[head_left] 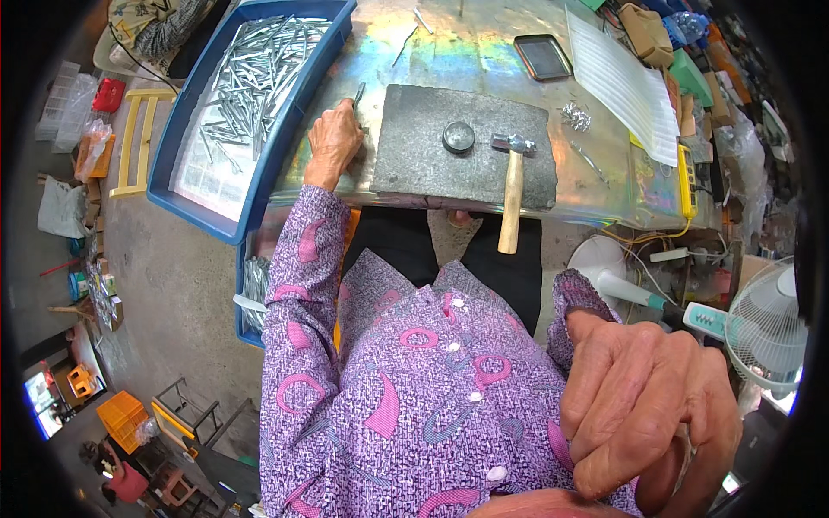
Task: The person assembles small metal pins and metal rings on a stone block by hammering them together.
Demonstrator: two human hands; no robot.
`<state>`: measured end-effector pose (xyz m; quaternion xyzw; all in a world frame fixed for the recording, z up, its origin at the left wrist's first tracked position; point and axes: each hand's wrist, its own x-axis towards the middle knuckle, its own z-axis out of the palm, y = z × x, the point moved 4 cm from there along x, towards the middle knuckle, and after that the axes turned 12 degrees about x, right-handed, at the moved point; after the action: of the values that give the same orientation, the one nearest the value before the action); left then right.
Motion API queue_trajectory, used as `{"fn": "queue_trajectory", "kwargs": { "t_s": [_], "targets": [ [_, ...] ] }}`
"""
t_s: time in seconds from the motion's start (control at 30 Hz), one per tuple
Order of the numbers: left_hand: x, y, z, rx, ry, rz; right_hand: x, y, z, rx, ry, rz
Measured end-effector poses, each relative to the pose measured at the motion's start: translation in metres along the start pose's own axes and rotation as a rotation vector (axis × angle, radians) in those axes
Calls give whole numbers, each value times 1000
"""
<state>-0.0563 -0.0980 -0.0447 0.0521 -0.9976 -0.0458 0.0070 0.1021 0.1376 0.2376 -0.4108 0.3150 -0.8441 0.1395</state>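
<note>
On the left of the metal-topped table, my left hand (335,138) is closed around a slim metal piece (359,91) whose end sticks out past the fingers. Beside it lies a dark stone slab (414,129). A round dark metal block (458,136) sits on the slab. Next to the block rests a hammer (511,194), its head on the slab and its wooden handle reaching over the table edge. Raised close to the camera at lower right, my right hand (648,406) has its fingers curled inward, with nothing visible in them.
A blue tray (162,177) of loose slim metal pieces (268,73) stands left of my left hand. A black-rimmed tray (542,57), small metal bits (575,116) and a white ridged sheet (622,86) lie to the right. White fans (764,328) stand at lower right.
</note>
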Motion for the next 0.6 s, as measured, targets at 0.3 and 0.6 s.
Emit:
{"fn": "queue_trajectory", "kwargs": {
  "t_s": [0.3, 0.6],
  "targets": [
    [-4, 0, -14, -8, -20, -4, -2, 4, -9, 349, -133, 81],
    [17, 11, -31, -226, 168, 68, -6, 20, -36, 551, -444, 107]
  ]
}}
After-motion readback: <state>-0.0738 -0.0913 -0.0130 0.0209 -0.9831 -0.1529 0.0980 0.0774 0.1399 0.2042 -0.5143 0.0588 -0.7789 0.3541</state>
